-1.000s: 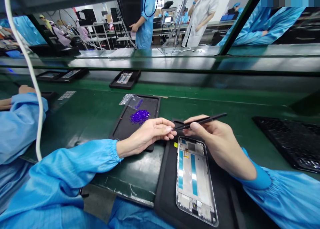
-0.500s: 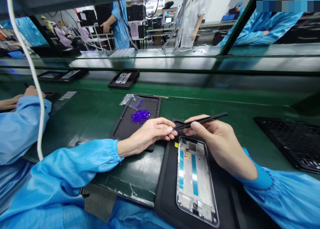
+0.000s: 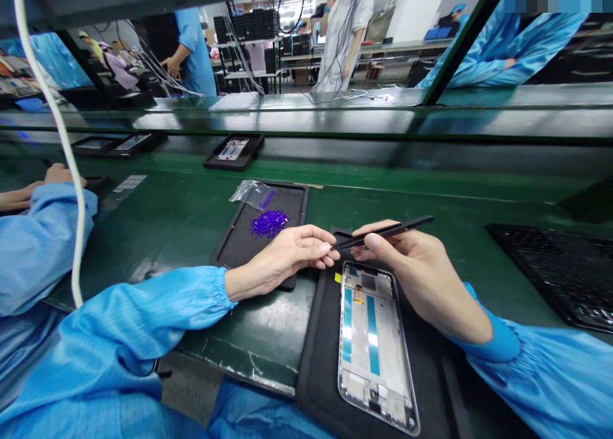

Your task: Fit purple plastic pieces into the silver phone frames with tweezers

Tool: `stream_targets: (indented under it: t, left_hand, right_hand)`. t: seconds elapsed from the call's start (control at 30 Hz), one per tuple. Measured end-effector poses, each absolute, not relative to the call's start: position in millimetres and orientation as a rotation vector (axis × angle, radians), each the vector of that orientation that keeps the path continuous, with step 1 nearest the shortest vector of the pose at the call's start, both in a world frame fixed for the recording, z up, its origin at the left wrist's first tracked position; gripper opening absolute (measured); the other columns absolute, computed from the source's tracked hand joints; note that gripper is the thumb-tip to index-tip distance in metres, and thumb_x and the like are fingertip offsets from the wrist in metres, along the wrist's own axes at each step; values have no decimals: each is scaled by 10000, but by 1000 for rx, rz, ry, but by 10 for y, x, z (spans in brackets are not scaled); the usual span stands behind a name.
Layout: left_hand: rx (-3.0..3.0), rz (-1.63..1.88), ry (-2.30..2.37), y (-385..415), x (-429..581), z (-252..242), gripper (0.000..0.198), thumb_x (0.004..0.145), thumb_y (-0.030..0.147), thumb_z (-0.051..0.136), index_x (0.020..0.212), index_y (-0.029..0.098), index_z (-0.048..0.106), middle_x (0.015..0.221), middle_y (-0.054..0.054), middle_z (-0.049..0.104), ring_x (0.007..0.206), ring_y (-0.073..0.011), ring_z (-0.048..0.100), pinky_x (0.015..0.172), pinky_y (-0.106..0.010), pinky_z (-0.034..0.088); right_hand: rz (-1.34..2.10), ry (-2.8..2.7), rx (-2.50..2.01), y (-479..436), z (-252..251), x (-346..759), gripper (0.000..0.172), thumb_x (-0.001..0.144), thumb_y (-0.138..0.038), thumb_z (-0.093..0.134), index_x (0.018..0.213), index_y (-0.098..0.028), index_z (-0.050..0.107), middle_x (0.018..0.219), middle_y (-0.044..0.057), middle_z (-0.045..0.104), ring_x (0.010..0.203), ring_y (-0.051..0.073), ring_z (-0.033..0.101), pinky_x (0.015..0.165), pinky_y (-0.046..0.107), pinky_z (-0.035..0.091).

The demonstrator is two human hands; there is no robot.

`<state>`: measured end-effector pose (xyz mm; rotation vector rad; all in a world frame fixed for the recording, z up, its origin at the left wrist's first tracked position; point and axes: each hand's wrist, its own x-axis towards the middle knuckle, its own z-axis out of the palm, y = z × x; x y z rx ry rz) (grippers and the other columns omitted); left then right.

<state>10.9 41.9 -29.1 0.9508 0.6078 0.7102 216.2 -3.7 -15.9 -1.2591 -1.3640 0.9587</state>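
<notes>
Centre frame, the right hand [image 3: 421, 279] grips a slim black stylus [image 3: 387, 233] between thumb and fingers, its tip at the curled fingertips [image 3: 325, 247] of the left hand [image 3: 282, 263], both posed as a moment before. Below, a silver-edged phone frame [image 3: 373, 349] with teal strips lies on a black mat [image 3: 320, 388]; violet granules [image 3: 269, 223] sit on a black tray [image 3: 230, 247] on the green counter [image 3: 249, 324].

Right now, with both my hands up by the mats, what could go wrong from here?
The slim black tool in the right hand is close to the phone frame, so a slip could mark its blue strips. The left hand is close to the loose purple pieces on the black tray; a careless brush could scatter them.
</notes>
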Motion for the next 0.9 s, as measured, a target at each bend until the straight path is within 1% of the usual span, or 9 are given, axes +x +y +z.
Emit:
stream_targets:
  t: [0.3,0.37,0.43,0.47,0.53,0.63,0.73,0.8,0.9]
  left_hand:
    - [966,705,611,420,105,-290,395,724,295,877,997,105,662,874,-64,728,761,-104,655,743,-233,473]
    - [998,697,611,431,104,-292,402,745,318,863,1019,112,655,917,-77,731,783,-113,661,757,-241,478]
    - [1067,697,618,420,102,-285,403,797,371,818,1067,134,637,1015,-95,731,820,-132,674,781,-264,489]
    - [1134,701,630,396,100,-276,382,832,399,781,1074,147,628,1044,-94,725,833,-142,676,786,-276,493]
    - [1386,674,635,306,93,-251,298,904,431,697,1020,166,622,1019,-72,710,847,-154,667,785,-285,491]
    - [1963,470,379,87,65,-215,233,969,392,618,887,174,613,962,-54,678,911,-176,625,835,-297,471]
    - [2403,252,37,-111,23,-204,178,972,353,618,955,176,609,1088,-84,654,984,-213,567,869,-334,454]
    - [2586,179,-20,-181,5,-210,196,973,361,610,1029,174,593,1151,-98,624,1006,-233,537,849,-353,448]
    - [2720,126,-4,-211,15,-246,229,989,391,574,1071,177,576,1191,-101,603,1039,-247,523,844,-360,442]
  right_hand:
    - [945,-1383,-1257,-38,-189,2161,307,859,-498,735,959,-208,744,780,28,767,750,193,743,716,297,582]
    - [921,-1397,-1249,-38,-178,2166,289,864,-491,733,944,-213,746,771,20,762,744,189,738,713,294,576]
    - [877,-1413,-1235,-40,-149,2196,280,862,-492,735,912,-217,749,761,12,750,724,180,726,703,291,571]
    - [846,-1414,-1229,-42,-132,2222,277,858,-491,739,897,-218,750,756,8,743,714,174,718,700,291,569]
    - [788,-1393,-1233,-50,-106,2298,271,847,-489,752,894,-222,753,748,2,731,709,170,708,710,297,573]
    - [769,-1298,-1266,-69,-133,2428,285,820,-499,775,915,-232,752,741,-4,721,721,173,710,735,316,592]
    - [863,-1200,-1322,-96,-235,2508,309,767,-506,815,873,-224,750,778,0,729,733,174,722,754,322,613]
    - [921,-1193,-1364,-118,-296,2516,308,754,-495,827,858,-214,755,820,7,741,763,177,732,785,324,620]
    - [934,-1247,-1407,-152,-324,2489,303,776,-495,807,853,-206,762,831,17,752,792,188,737,801,335,621]
